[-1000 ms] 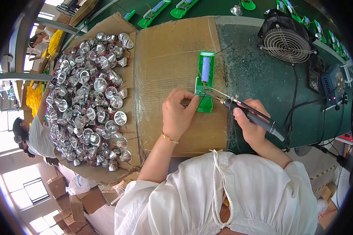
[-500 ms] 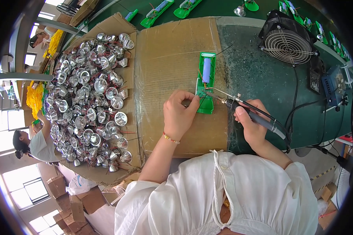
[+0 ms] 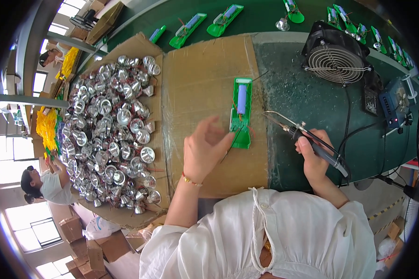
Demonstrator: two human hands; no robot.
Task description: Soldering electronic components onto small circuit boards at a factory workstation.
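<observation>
A green plastic casing (image 3: 242,139) lies lengthwise on the cardboard in front of me, with a purple cylindrical battery (image 3: 241,98) and a small circuit board in it. Thin red and black wires stick out of it. Just left of the casing's lower half, my left hand (image 3: 202,151) has its fingers apart, partly smeared by motion; a black wire passes by its thumb tip. My right hand (image 3: 314,156) grips a soldering iron (image 3: 309,143) with a thin metal tube along it. The iron's tip points at the casing but stands apart from it, to the right.
Many silvery lamp reflectors (image 3: 143,136) with wires are heaped on cardboard at the left. A black fan (image 3: 337,64) and a blue soldering station (image 3: 392,104) stand at the right. More green casings (image 3: 188,30) line the far side. Two people are at the left.
The soldering iron has drawn back to the right, off the circuit board. My left hand has moved left, away from the casing, and its fingers have opened. The whole view has shifted slightly.
</observation>
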